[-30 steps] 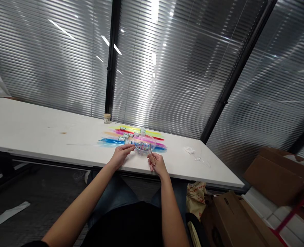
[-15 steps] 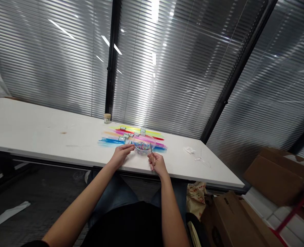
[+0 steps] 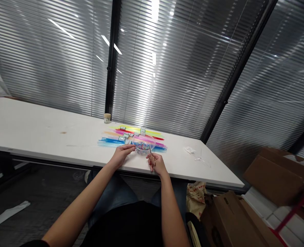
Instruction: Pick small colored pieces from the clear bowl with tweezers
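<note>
A clear round bowl [image 3: 154, 145] with small multicoloured pieces in it stands on the table before me. My left hand [image 3: 121, 155] is closed at the bowl's left side, fingertips pinched near its rim. A thin pale straw [image 3: 82, 145] runs out to the left from those fingers; its end at the fingertips is too small to make out. On the bowl's right side, my right hand [image 3: 156, 163] grips a pair of scissors [image 3: 150, 148], blades pointing up and away from me. Behind the bowl lie bundles of coloured straws [image 3: 110, 141] with paper bands, in blue, pink, red, orange and yellow.
A small lidded jar [image 3: 107, 118] stands at the table's back edge by the blinds. Crumpled white tissue [image 3: 189, 150] and clear plastic scraps [image 3: 199, 159] lie to the right. Cardboard boxes [image 3: 234, 219] and a paper bag [image 3: 196, 199] sit on the floor at right.
My right hand has shifted slightly left, and the scissors appear narrower, their blades closer together. My left fingertips have moved a touch to the right with the straw.
</note>
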Action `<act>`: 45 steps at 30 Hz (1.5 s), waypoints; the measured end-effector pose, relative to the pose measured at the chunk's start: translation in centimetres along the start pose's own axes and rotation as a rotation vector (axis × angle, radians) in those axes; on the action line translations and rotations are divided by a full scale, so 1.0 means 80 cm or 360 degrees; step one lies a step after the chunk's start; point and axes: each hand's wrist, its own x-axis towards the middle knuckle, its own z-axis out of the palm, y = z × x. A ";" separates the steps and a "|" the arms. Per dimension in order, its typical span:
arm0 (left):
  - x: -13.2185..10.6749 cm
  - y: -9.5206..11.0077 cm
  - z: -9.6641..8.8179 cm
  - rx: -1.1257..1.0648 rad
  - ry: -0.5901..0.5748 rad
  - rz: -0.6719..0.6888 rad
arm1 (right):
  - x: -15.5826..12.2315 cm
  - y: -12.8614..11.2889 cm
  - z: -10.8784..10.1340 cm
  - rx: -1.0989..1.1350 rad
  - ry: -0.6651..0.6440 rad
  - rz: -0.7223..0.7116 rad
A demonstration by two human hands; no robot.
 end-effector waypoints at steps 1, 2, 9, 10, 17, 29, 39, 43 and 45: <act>0.000 -0.001 0.000 -0.0001 -0.0015 0.0010 | 0.000 0.000 0.000 -0.0004 0.0003 0.0005; 0.001 -0.002 -0.001 -0.0002 -0.0027 0.0020 | 0.000 0.000 0.000 -0.0012 0.0009 0.0008; -0.001 -0.001 0.000 0.0046 -0.0059 0.0055 | 0.001 0.000 -0.001 -0.0053 0.0027 -0.0008; -0.002 -0.001 0.000 0.0049 -0.0058 0.0056 | 0.001 0.000 -0.001 -0.0053 0.0024 -0.0011; -0.001 -0.001 0.000 0.0050 -0.0074 0.0066 | 0.001 0.002 -0.001 -0.0065 0.0027 -0.0043; 0.003 -0.008 -0.004 -0.0005 -0.0060 0.0046 | -0.002 -0.002 0.002 -0.0100 0.0087 -0.0067; 0.004 -0.009 -0.004 0.0009 -0.0075 0.0075 | 0.000 0.001 0.001 -0.0066 0.0011 -0.0038; 0.006 -0.013 -0.006 0.0047 -0.0119 0.0081 | 0.000 0.003 0.001 -0.0077 -0.0014 -0.0046; 0.006 -0.014 -0.006 0.0073 -0.0130 0.0091 | 0.001 0.004 0.001 -0.0077 -0.0014 -0.0049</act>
